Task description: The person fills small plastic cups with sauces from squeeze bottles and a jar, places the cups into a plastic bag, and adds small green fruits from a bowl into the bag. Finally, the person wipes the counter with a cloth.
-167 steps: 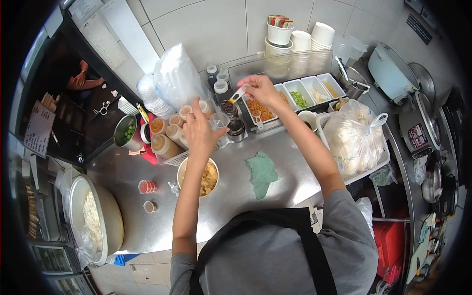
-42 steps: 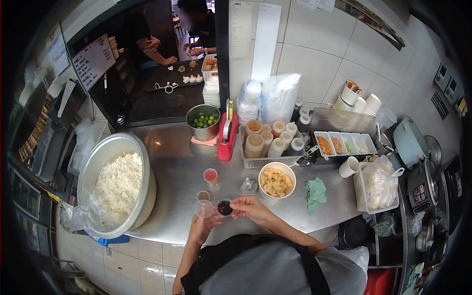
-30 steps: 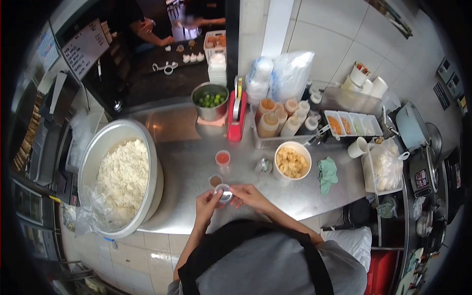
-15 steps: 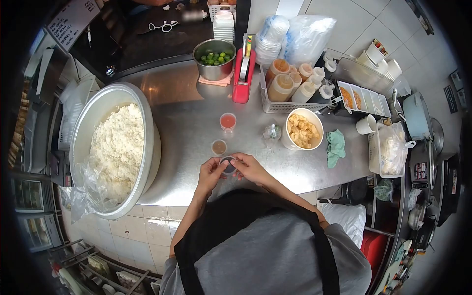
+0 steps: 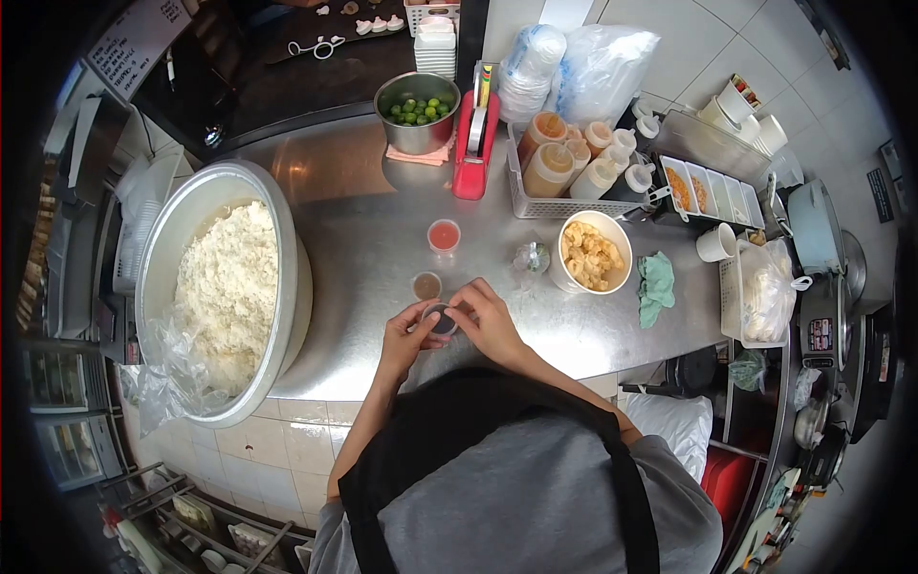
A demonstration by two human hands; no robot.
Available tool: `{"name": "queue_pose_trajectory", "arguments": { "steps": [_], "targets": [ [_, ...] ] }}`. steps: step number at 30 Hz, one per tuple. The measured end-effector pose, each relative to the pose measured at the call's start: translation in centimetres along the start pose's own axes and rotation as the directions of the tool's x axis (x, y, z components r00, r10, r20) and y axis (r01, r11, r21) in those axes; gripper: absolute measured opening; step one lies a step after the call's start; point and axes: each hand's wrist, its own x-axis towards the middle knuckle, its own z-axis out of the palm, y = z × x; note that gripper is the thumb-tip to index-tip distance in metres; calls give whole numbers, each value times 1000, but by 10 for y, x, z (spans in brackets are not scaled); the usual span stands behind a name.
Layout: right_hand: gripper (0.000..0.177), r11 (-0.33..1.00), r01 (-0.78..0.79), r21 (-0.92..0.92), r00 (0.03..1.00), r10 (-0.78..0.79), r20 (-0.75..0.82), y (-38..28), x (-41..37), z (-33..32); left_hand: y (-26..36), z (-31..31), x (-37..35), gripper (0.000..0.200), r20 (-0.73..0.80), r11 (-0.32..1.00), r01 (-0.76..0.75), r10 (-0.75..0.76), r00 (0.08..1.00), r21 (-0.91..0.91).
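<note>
Close to the front edge of the steel counter, a small clear sauce cup (image 5: 442, 321) with dark contents is between both of my hands. My left hand (image 5: 409, 335) is closed around its left side, thumb at the rim. The fingertips of my right hand (image 5: 485, 316) pinch the rim from the right; whether a lid is under them is too small to tell. Just beyond stands a cup of brown sauce (image 5: 426, 285). Farther back is a cup of red sauce (image 5: 444, 235). A small clear plastic bundle (image 5: 532, 257) lies to the right of these cups.
A big tub (image 5: 295, 277) of white rice stands left. A paper bucket (image 5: 559, 276) of fried pieces and a green cloth (image 5: 655, 289) are to the right. Behind sit a pot (image 5: 418, 139) of green limes, a red tape dispenser (image 5: 470, 167) and a basket (image 5: 564, 207) of sauce bottles.
Both hands have tilted the dark sauce cup a little and shifted it slightly. My right hand has risen and its fingers have moved along the rim. The items on the counter stay in place.
</note>
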Motion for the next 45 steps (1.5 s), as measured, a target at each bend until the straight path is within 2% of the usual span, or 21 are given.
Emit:
{"name": "queue_pose_trajectory", "arguments": {
  "steps": [2,5,8,11,14,17,20,23,26,27,29,32,35,38,39,41,42,45],
  "targets": [
    [10,987,40,-156,999,-41,-4,-9,1,-4,-4,0,3,36,-1,999,18,-18,1000,-32],
    [10,986,59,-157,998,-60,-2,-7,2,-3,-5,1,4,38,-5,998,31,-31,999,-54],
    [10,993,-95,68,995,92,46,-10,6,-5,-7,2,4,37,-13,998,0,-1,1000,-60],
    [8,934,-318,165,945,298,136,-9,9,-8,-3,1,2,36,-10,999,10,-10,1000,-36],
    [11,994,-65,86,998,65,10,0,8,-2,0,1,1,35,-7,1000,27,-27,1000,-12],
    [13,1000,-5,15,1000,5,4,0,7,-1,0,2,0,32,-26,1000,-4,4,1000,-14],
    [17,983,-167,82,980,156,125,7,4,0,-6,-1,3,30,-23,1000,-11,11,1000,19],
    [23,871,-457,180,853,372,366,11,3,0,-20,-8,7,27,8,990,-62,61,998,125],
    [26,919,-367,148,903,313,296,23,-4,11,-23,-10,11,25,13,976,-115,114,993,187],
    [26,886,-408,220,887,327,327,20,-4,10,-24,-9,11,25,7,973,-124,125,992,197],
    [26,802,-479,357,857,340,386,13,1,7,-22,-8,10,28,-59,929,-168,198,978,329],
    [28,828,-372,420,898,206,390,25,-4,11,-16,-4,6,28,-72,886,-192,243,967,421],
    [32,900,-347,263,903,244,355,15,-4,9,-16,-3,7,27,-66,867,-215,272,960,449],
    [40,892,-392,226,864,272,424,4,3,3,-6,-2,8,25,-107,884,-236,302,947,403],
    [42,939,-276,204,917,193,350,4,6,2,-2,-1,9,25,-127,895,-241,308,943,376],
    [47,991,-37,132,978,9,206,5,19,-1,-3,-10,24,26,-144,798,-336,459,877,500],
    [47,996,-28,86,985,12,173,2,30,-7,-6,-16,34,26,-144,740,-375,531,835,559],
    [45,1000,-9,-6,997,10,75,-23,71,-44,-18,-24,53,26,-185,823,-266,403,896,502]
  ]
}}
